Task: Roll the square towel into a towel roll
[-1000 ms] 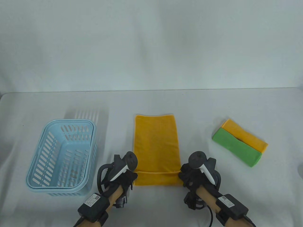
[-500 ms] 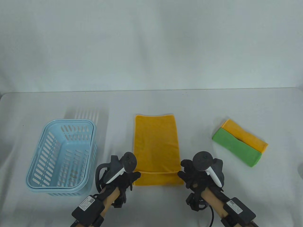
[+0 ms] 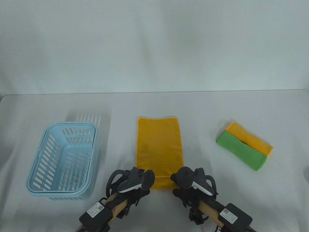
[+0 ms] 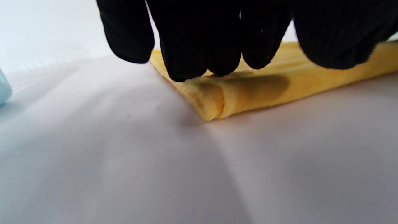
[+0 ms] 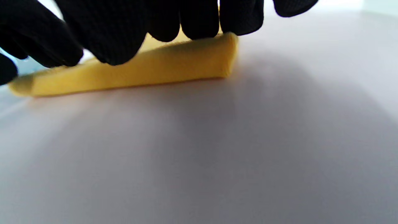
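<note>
The orange towel (image 3: 159, 149) lies mid-table, its near end folded over. The left hand (image 3: 135, 186) and right hand (image 3: 188, 184) sit at that fold's corners, fingertips (image 4: 186, 62) curled down onto it, apparently gripping it.

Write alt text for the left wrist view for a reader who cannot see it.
Black-gloved fingers of the left hand come down from the top edge onto the folded near corner of a yellow towel, which lies on a pale table. A sliver of light blue basket shows at the left edge.
</note>
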The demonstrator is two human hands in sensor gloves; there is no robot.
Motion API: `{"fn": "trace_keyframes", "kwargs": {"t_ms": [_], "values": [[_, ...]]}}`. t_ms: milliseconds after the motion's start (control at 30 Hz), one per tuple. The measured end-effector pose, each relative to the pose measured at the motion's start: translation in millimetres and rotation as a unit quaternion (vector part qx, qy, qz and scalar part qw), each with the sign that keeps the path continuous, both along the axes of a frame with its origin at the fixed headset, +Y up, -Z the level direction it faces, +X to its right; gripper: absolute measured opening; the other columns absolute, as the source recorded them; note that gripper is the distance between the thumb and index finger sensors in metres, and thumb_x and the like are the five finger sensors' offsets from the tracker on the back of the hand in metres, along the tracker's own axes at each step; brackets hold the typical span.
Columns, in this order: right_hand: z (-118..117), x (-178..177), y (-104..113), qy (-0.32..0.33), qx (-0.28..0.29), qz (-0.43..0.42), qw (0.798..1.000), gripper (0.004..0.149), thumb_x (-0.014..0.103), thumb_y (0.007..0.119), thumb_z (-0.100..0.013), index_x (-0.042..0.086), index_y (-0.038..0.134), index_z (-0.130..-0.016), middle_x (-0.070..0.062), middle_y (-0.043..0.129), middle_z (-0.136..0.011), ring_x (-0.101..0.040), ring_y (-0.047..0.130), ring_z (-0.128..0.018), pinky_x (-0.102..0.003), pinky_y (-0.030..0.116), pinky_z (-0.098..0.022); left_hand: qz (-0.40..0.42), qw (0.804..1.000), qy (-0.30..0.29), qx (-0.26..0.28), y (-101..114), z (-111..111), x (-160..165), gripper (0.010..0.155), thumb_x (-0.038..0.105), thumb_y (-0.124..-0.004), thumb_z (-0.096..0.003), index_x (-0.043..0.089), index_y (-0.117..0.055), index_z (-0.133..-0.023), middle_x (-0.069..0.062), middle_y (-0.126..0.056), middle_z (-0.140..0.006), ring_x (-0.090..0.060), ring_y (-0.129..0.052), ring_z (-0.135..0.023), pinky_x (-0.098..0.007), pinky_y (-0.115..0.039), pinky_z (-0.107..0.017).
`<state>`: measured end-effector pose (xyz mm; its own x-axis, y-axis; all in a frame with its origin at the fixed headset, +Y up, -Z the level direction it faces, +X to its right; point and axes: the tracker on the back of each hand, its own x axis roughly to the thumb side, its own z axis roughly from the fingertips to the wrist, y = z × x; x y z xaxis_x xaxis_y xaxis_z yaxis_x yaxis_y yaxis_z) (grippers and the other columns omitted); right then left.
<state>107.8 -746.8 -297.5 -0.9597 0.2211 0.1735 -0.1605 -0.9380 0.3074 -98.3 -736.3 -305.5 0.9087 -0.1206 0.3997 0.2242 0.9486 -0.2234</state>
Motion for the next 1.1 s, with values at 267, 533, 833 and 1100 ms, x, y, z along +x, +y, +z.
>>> {"fn": "trace_keyframes", "kwargs": {"t_ms": [267,533,833,1100], "values": [[-2,-1,-13,0.015,0.037,0.072,0.997,0.068,0.046,0.084,-0.031,0.035,0.057,-0.093,0.009,0.057,-0.103,-0.029,0.063,-0.097,-0.057,0.055,-0.07,-0.005,1.0,0.012,-0.012,-10,-3,-7,0.072,0.052,-0.081,-0.0326,0.036,-0.06,-0.1,0.008,-0.066,-0.106,-0.019,-0.081,-0.096,-0.044,-0.07,-0.074],[-5,2,-10,0.004,0.065,0.034,0.997,0.05,0.038,0.075,-0.037,0.033,0.07,-0.086,0.007,0.07,-0.096,-0.028,0.075,-0.091,-0.055,0.062,-0.067,-0.019,0.999,0.017,-0.027,-19,-5,-8,0.08,0.055,-0.08,-0.0322,0.035,-0.046,-0.102,0.007,-0.052,-0.107,-0.019,-0.07,-0.096,-0.045,-0.063,-0.077],[-19,18,-2,-0.042,0.041,-0.05,0.997,0.047,0.042,0.074,-0.037,0.035,0.077,-0.083,0.007,0.084,-0.09,-0.027,0.084,-0.086,-0.053,0.069,-0.063,0.025,0.999,0.037,-0.02,-13,-16,-17,0.063,0.044,-0.077,-0.0379,0.041,-0.056,-0.098,0.013,-0.065,-0.103,-0.015,-0.08,-0.091,-0.047,-0.066,-0.075],[-23,30,0,-0.063,-0.038,-0.126,0.989,0.048,0.045,0.073,-0.037,0.035,0.076,-0.084,0.004,0.09,-0.082,-0.027,0.084,-0.081,-0.054,0.068,-0.062,0.106,0.99,0.061,-0.073,1,-20,-28,0.052,0.042,-0.078,-0.038,0.039,-0.077,-0.09,0.012,-0.09,-0.089,-0.017,-0.099,-0.078,-0.048,-0.074,-0.068]]}}
